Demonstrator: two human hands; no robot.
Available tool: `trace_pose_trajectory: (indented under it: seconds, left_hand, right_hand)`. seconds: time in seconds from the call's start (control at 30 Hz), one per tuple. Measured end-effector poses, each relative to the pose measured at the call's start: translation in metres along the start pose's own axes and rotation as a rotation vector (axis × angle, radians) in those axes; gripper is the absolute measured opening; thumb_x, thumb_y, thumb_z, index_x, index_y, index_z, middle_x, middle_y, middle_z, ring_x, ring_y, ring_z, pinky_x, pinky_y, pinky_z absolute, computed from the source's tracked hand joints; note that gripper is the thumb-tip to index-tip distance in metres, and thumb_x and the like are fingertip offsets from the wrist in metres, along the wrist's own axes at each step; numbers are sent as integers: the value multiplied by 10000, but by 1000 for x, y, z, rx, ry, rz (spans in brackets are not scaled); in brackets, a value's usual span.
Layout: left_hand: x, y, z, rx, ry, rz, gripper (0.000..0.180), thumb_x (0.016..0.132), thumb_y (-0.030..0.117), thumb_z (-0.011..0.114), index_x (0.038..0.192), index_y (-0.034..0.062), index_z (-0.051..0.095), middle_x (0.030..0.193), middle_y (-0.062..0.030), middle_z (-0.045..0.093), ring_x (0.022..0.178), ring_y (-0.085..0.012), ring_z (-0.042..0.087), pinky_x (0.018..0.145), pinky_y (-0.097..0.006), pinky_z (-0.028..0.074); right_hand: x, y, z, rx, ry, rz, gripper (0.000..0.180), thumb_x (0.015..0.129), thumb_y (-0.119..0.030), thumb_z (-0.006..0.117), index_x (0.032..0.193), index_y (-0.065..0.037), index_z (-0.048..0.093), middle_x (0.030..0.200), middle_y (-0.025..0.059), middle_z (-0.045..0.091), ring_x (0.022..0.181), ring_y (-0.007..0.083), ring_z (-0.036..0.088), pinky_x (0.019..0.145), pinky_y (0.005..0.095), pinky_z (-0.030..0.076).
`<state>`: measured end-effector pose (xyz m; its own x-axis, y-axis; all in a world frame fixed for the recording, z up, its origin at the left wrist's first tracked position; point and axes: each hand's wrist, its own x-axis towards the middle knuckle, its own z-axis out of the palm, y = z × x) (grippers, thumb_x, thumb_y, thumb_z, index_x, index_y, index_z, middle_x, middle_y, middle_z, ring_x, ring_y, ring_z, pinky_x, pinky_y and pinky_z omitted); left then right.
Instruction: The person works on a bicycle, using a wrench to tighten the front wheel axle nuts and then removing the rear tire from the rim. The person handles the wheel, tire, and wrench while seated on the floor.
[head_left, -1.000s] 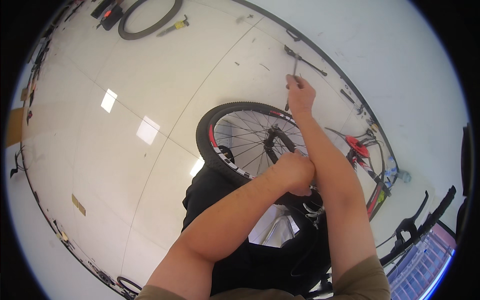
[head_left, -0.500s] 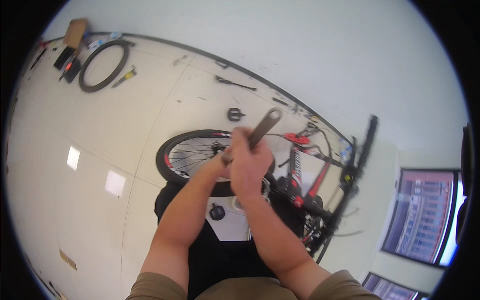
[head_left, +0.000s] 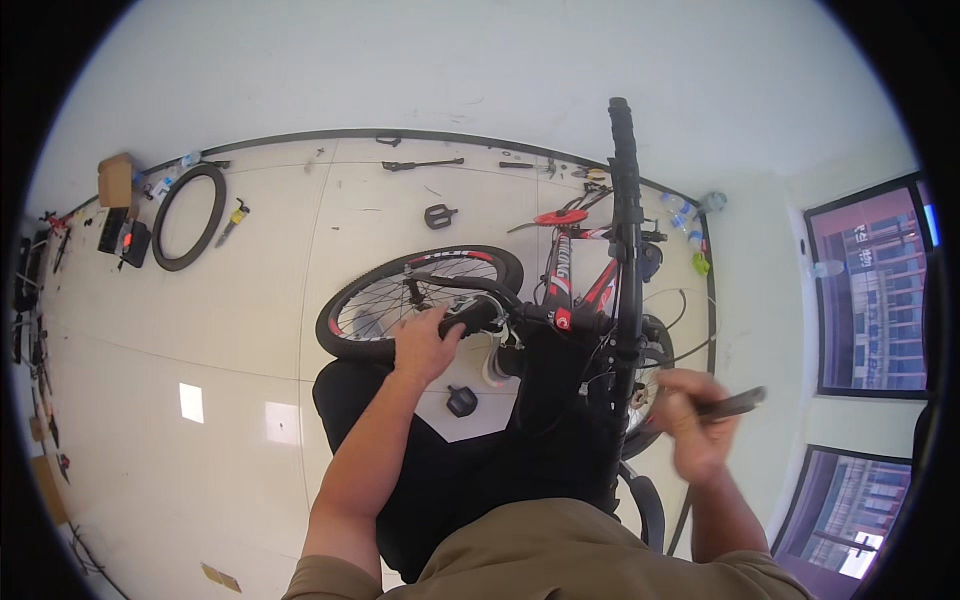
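Left grip (head_left: 422, 345) at wheel's (head_left: 352, 348) near edge; wheel mostly ahead of it. One pedal (head_left: 440, 216) ahead past wheel, second pedal (head_left: 461, 401) just behind-right. Bike frame (head_left: 560, 268) right-ahead. Handlebar (head_left: 626, 225) between grips. Tool (head_left: 738, 402) in right grip (head_left: 693, 425), pointing right. Loose tyre (head_left: 216, 210) well left, ahead.

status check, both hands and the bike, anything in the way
Left hand over the wheel. Right hand gripping a dark tool. Bike's handlebar between the hands, two pedals lying loose.
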<state>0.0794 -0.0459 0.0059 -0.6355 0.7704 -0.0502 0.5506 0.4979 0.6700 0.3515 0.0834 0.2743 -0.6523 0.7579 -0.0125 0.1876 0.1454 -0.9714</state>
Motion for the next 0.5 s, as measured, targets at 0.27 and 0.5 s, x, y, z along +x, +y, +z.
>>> trace_pose_trajectory:
  seconds: [0.27,0.5]
  left_hand:
    - [-5,3,14,374,-134,26,809,736,272,808,1446,161,435,1124,-113,677,1091,-308,606,1022,-547,346]
    - [-10,-4,15,406,-67,102,864,704,185,802,1474,166,411,1083,-111,671,1066,-305,611,991,-548,359]
  right_hand:
    - [-54,97,-61,-266,49,383,264,820,-114,810,1031,3,704,733,-44,567,646,35,451,584,240,398]
    - [-71,120,-27,-603,-172,132,483,696,-321,893,1010,-13,694,899,108,633,698,258,625,610,369,498]
